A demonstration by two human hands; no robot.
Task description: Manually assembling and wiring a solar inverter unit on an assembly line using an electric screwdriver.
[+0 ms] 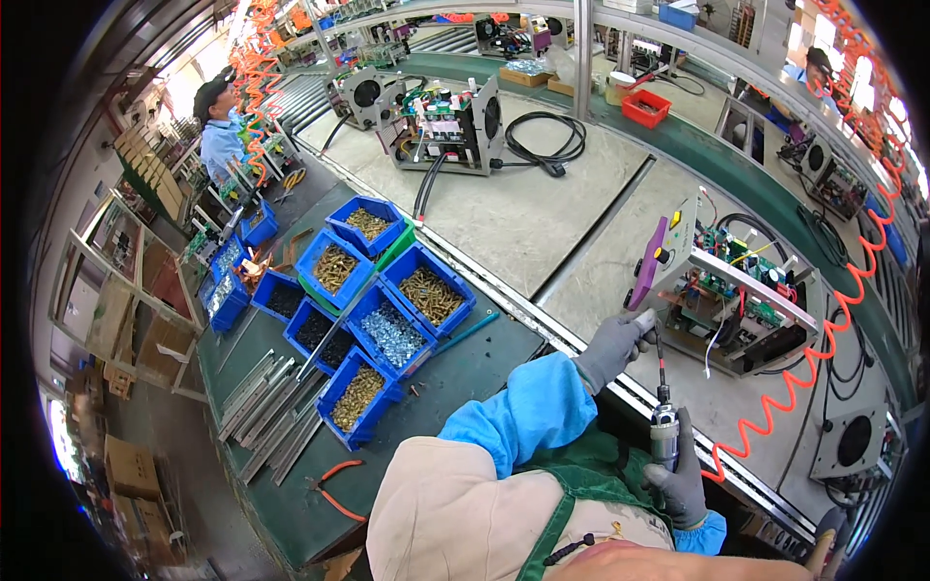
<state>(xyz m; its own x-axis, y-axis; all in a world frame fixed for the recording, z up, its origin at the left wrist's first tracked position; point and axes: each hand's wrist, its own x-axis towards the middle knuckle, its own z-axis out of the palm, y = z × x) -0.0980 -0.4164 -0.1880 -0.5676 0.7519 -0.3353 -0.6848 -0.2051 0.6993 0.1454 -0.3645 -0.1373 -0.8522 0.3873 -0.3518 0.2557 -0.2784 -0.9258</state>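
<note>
My right hand [681, 476], in a grey glove, grips a silver air screwdriver [665, 436] wrapped in its fingers. The tool's long thin bit points away from me. At the bit's tip is my left hand [612, 351], also gloved in grey, its fingers pinched together; whatever they hold is too small to make out. Just beyond, to the right, stands an open electronic machine [741, 290] with bare circuit boards, wires and a metal frame. Its purple-edged front panel [651, 263] faces my left hand. A white cable tie or wire hangs from the frame.
Blue bins [392, 334] of brass and silver screws fill the left bench, beside metal strips [271, 402] and red-handled pliers [339, 489]. An orange coiled air hose [775, 402] crosses at right. Another open machine [446, 131] stands ahead, near a black cable [542, 145]. Two people work farther off.
</note>
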